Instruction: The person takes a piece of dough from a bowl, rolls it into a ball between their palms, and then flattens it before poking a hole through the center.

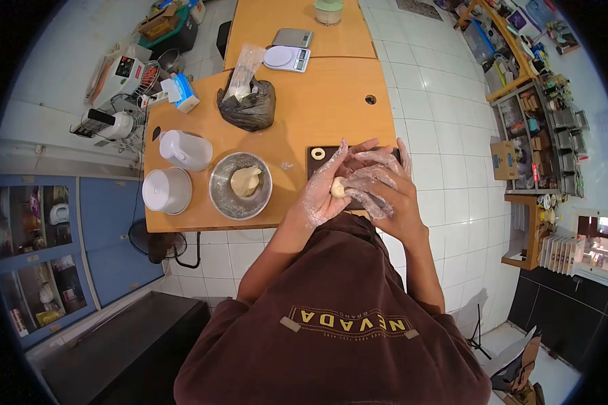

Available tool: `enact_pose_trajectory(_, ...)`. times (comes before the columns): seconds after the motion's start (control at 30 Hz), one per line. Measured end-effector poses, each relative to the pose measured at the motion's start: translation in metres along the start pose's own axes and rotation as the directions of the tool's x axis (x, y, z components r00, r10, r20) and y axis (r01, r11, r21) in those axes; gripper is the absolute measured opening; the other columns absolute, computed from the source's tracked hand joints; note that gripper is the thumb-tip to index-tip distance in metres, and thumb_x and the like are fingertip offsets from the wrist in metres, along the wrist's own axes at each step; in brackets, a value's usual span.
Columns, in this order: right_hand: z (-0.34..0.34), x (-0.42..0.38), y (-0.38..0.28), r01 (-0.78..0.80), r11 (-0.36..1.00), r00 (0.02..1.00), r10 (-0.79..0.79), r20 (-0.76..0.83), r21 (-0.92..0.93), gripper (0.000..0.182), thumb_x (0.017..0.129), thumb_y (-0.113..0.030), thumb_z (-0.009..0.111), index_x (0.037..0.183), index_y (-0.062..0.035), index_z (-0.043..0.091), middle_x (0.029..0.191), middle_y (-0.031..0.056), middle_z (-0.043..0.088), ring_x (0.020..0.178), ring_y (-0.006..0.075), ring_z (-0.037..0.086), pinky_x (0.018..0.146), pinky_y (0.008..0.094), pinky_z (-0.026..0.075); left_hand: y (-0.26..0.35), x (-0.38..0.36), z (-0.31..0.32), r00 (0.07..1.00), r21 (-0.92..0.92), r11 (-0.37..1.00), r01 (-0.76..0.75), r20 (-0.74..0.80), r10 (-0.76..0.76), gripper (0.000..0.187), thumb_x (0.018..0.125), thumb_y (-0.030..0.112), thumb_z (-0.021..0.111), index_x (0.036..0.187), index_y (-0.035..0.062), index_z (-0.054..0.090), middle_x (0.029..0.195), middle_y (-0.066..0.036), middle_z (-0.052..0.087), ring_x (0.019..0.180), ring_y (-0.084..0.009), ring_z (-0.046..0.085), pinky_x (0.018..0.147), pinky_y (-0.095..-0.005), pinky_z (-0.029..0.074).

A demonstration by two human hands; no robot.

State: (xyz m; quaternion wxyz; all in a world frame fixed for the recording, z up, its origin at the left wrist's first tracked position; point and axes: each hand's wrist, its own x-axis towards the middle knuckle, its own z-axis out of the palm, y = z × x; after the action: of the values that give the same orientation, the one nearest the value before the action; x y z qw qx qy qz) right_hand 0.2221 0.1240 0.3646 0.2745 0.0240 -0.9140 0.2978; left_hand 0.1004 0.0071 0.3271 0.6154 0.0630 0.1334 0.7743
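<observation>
A small pale dough ball [338,187] lies between my two floury hands, in front of my chest. My left hand [325,185] has the ball against its palm, with the thumb and fingers spread. The fingers of my right hand [380,182] reach over from the right and touch the ball. Beneath both hands is a dark tray [313,165], mostly hidden by them, with a dough ring [318,154] in its far left corner. To the left, a steel bowl [216,196] holds a larger lump of dough [245,181].
A white tub [167,192] and a white pitcher [186,150] stand left of the bowl. Beyond it are a black plastic bag [257,111], a white scale [284,58] and a grey scale [292,38]. The wooden table's [331,88] near edge runs by my waist.
</observation>
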Motion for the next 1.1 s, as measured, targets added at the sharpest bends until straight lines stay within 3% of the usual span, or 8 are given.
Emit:
enact_pose_trajectory(0.23, 0.006, -0.002, -0.001, 0.035, 0.997, 0.999, -0.035, 0.003, -0.072, 0.03, 0.072, -0.006, 0.08, 0.101, -0.0137, 0.074, 0.112, 0.0001, 0.07, 0.124, 0.0233, 0.061, 0.121, 0.0685, 0.02, -0.003, 0.001, -0.005, 0.998, -0.006, 1.0, 0.018, -0.059, -0.018, 0.066, 0.113, 0.046, 0.033, 0.154, -0.0059, 0.036, 0.153, -0.025, 0.048, 0.14, -0.0309, 0.052, 0.114, -0.0411, 0.05)
enact_pose_trajectory(0.33, 0.004, -0.001, -0.01, -0.029, 0.993, 0.999, 0.034, 0.038, -0.118, 0.035, 0.068, -0.004, 0.081, 0.102, -0.0091, 0.073, 0.11, 0.0052, 0.073, 0.125, 0.0297, 0.062, 0.124, 0.0668, 0.018, -0.005, 0.001, -0.003, 0.997, 0.011, 1.0, 0.02, -0.081, -0.019, 0.066, 0.113, 0.046, 0.033, 0.154, -0.0059, 0.037, 0.153, -0.025, 0.047, 0.143, -0.0312, 0.049, 0.117, -0.0428, 0.046)
enact_pose_trajectory(0.47, 0.008, -0.005, -0.008, -0.076, 0.985, 0.995, 0.086, 0.056, -0.158, 0.034, 0.071, -0.006, 0.082, 0.104, -0.0097, 0.072, 0.112, 0.0048, 0.072, 0.125, 0.0306, 0.062, 0.124, 0.0652, 0.018, -0.008, 0.003, -0.004, 0.993, 0.074, 0.997, -0.019, -0.113, 0.028, 0.067, 0.113, 0.047, 0.03, 0.155, -0.0049, 0.036, 0.155, -0.024, 0.046, 0.147, -0.0326, 0.044, 0.122, -0.0447, 0.04)
enact_pose_trajectory(0.57, 0.011, -0.004, -0.007, -0.07, 0.996, 0.996, 0.067, -0.054, -0.048, 0.031, 0.076, -0.008, 0.083, 0.105, -0.0107, 0.073, 0.111, 0.0039, 0.072, 0.124, 0.0292, 0.062, 0.123, 0.0638, 0.018, -0.007, 0.001, -0.001, 0.984, 0.109, 0.982, -0.154, -0.075, 0.162, 0.067, 0.112, 0.049, 0.028, 0.157, -0.0008, 0.033, 0.159, -0.023, 0.042, 0.15, -0.0333, 0.039, 0.123, -0.0444, 0.038)
enact_pose_trajectory(0.67, 0.014, -0.004, -0.012, -0.091, 0.996, 0.979, 0.085, -0.185, -0.025, 0.029, 0.08, -0.014, 0.085, 0.107, -0.0145, 0.076, 0.105, 0.0016, 0.072, 0.123, 0.026, 0.062, 0.122, 0.0618, 0.018, -0.004, -0.001, 0.001, 0.952, 0.147, 0.943, -0.299, -0.021, 0.305, 0.065, 0.111, 0.052, 0.031, 0.158, 0.0062, 0.035, 0.161, -0.019, 0.041, 0.15, -0.0293, 0.041, 0.118, -0.0414, 0.044)
enact_pose_trajectory(0.77, 0.017, -0.001, -0.023, -0.127, 0.992, 0.969, 0.119, -0.217, -0.022, 0.027, 0.078, -0.015, 0.086, 0.103, -0.0148, 0.078, 0.106, 0.0016, 0.071, 0.122, 0.0271, 0.061, 0.121, 0.0612, 0.019, -0.002, -0.003, 0.015, 0.912, 0.154, 0.901, -0.407, 0.018, 0.409, 0.067, 0.111, 0.054, 0.031, 0.16, 0.0085, 0.031, 0.163, -0.019, 0.037, 0.152, -0.0291, 0.037, 0.122, -0.043, 0.039)
enact_pose_trajectory(1.1, 0.025, -0.001, -0.029, -0.115, 0.993, 0.965, 0.117, -0.236, 0.022, 0.025, 0.074, -0.008, 0.085, 0.098, -0.0102, 0.078, 0.103, 0.0048, 0.072, 0.116, 0.0302, 0.065, 0.12, 0.0577, 0.028, -0.002, -0.004, 0.019, 0.801, 0.431, 0.706, -0.561, 0.067, 0.595, 0.066, 0.112, 0.05, 0.032, 0.158, 0.0026, 0.03, 0.159, -0.024, 0.04, 0.152, -0.0335, 0.037, 0.124, -0.0427, 0.036)
